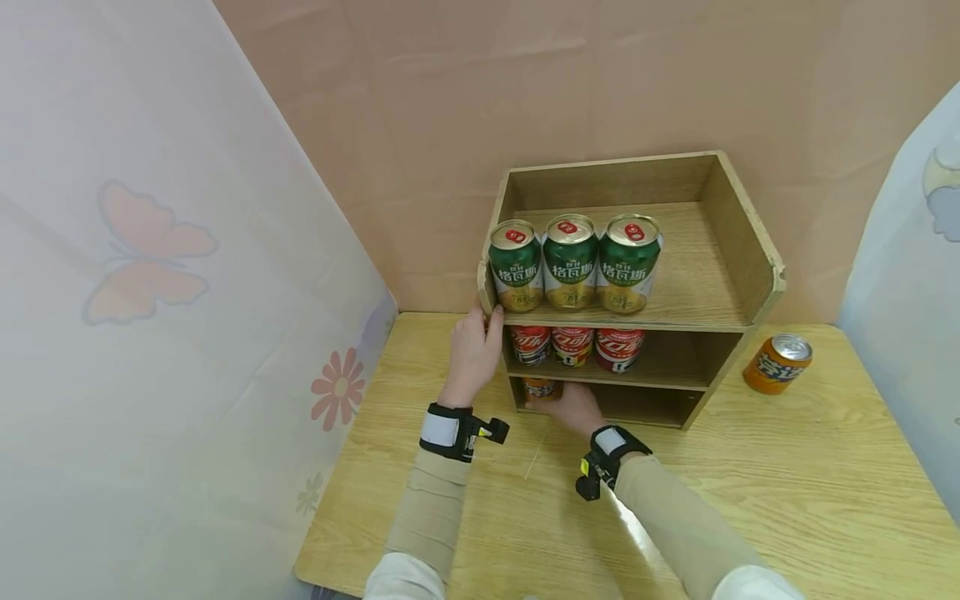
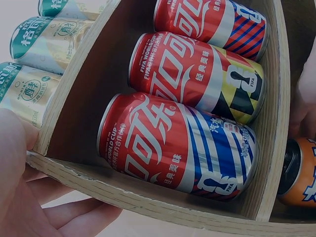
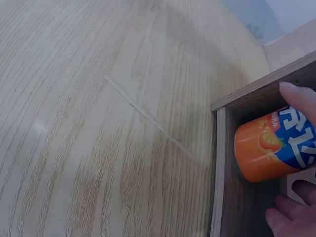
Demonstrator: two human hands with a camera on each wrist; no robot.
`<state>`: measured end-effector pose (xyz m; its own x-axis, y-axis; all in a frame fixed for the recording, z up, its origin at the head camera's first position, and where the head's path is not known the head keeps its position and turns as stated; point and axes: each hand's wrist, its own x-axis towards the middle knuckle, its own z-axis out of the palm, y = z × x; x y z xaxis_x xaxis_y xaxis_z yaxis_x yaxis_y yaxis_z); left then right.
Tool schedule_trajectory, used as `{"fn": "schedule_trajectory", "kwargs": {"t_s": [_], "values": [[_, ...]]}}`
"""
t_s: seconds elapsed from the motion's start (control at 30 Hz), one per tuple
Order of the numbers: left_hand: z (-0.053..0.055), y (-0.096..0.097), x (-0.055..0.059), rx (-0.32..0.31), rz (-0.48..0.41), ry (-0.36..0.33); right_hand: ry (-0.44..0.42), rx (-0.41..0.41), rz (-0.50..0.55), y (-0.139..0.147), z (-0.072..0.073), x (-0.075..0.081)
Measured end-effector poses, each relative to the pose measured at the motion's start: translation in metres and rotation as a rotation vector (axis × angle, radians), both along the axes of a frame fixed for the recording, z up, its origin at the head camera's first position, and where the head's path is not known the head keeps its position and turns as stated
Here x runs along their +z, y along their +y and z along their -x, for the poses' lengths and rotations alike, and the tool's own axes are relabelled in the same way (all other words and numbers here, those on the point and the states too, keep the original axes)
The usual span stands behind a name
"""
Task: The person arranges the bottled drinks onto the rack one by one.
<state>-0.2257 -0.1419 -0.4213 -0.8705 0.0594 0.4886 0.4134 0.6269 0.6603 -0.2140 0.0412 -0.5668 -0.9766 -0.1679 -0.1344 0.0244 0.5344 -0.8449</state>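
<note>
A small wooden shelf (image 1: pixel 737 250) holds cans on its three levels. My left hand (image 1: pixel 476 350) grips its left side panel, thumb at the front and fingers behind, beside the green cans (image 1: pixel 570 262) on top and the red cola cans (image 2: pixel 177 143) in the middle. My right hand (image 1: pixel 576 408) reaches into the bottom level at an orange soda can (image 3: pixel 269 145), which stands at the left end. In the right wrist view the thumb lies along one side of this can and the spread fingers are apart from its other side.
Another orange can (image 1: pixel 777 364) stands on the wooden table (image 1: pixel 817 467) to the right of the shelf. A peach-coloured backdrop (image 1: pixel 420 125) rises behind it, and a pale printed sheet (image 1: pixel 225 333) borders the left side.
</note>
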Motion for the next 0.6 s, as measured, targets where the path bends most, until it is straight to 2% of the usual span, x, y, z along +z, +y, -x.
{"fn": "schedule_trajectory", "kwargs": {"t_s": [0.17, 0.43, 0.6], "values": [[-0.001, -0.001, 0.001, 0.013, 0.016, 0.001, -0.007, 0.020, 0.035, 0.010, -0.005, -0.002], [-0.002, -0.001, 0.001, 0.021, 0.020, -0.004, -0.056, 0.080, -0.063, 0.040, -0.021, 0.006], [-0.002, 0.000, 0.002, 0.016, 0.016, -0.006, 0.004, 0.126, -0.061, 0.066, -0.037, 0.013]]}}
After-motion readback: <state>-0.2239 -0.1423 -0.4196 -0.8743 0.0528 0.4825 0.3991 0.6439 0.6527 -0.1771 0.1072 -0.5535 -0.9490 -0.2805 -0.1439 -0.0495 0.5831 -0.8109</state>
